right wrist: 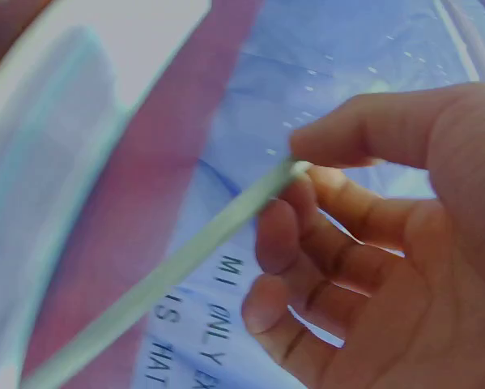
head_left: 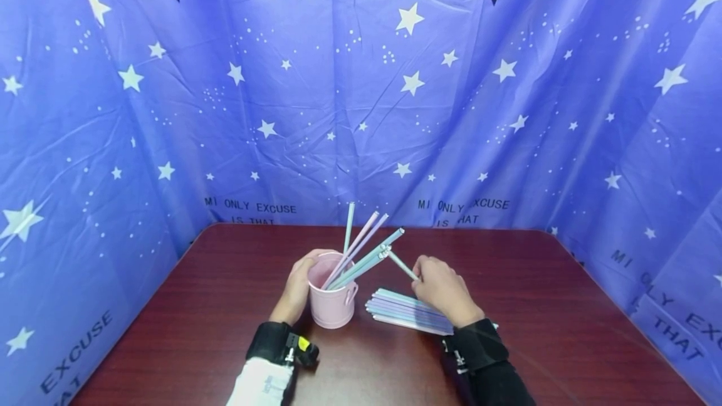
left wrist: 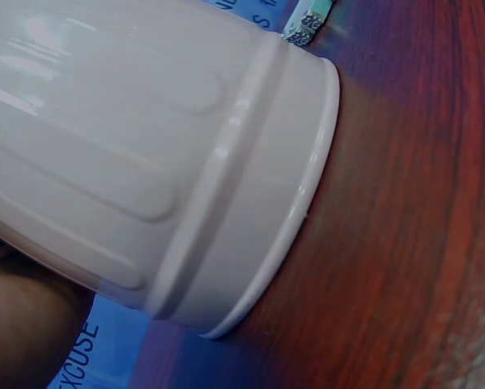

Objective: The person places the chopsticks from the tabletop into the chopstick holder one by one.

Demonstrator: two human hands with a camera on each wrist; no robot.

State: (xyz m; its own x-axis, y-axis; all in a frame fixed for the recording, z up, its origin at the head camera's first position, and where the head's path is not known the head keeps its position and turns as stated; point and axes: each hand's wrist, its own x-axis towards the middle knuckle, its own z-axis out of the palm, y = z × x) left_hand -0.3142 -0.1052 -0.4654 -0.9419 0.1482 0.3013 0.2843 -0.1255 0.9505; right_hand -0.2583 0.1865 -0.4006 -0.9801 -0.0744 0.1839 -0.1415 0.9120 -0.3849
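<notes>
A pink bucket with a small side handle stands on the table, several slim pastel sticks leaning out over its right rim. Against its left side, my left hand grips it with fingers near the rim. The bucket's ribbed wall fills much of the left wrist view. Right of the bucket, my right hand pinches one end of a pale green stick between thumb and fingertips. In the right wrist view, this stick slants down to the left. Its far end meets the bucket's sticks in the head view.
A bundle of pastel sticks lies on the dark red table, partly under my right hand and wrist. Blue star-printed curtain encloses the table's back and sides.
</notes>
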